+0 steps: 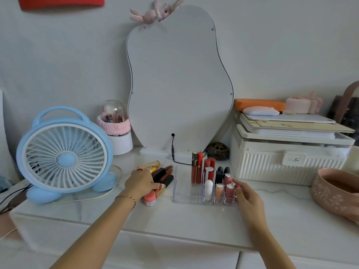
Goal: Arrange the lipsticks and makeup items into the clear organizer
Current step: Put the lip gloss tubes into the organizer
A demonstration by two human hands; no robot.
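A clear organizer (182, 193) stands on the white counter, with several lipsticks and glosses upright in its right-hand slots, among them two tall red glosses (196, 168) and a white tube (208, 188). Its wide left compartment holds nothing. Left of it lies a loose pile of gold and black lipsticks (163, 174) and a small pink jar (150, 199). My left hand (140, 183) lies over this pile, fingers curled on a gold lipstick (161, 189). My right hand (245, 195) touches the organizer's right front corner, fingertips at a pink lipstick (229, 192).
A blue desk fan (65, 157) stands at the left, its cable running along the counter. A pear-shaped mirror (179, 82) leans behind the organizer. A white ribbed storage box (287, 160) sits at the right, and a pink bowl (336, 191) at the far right.
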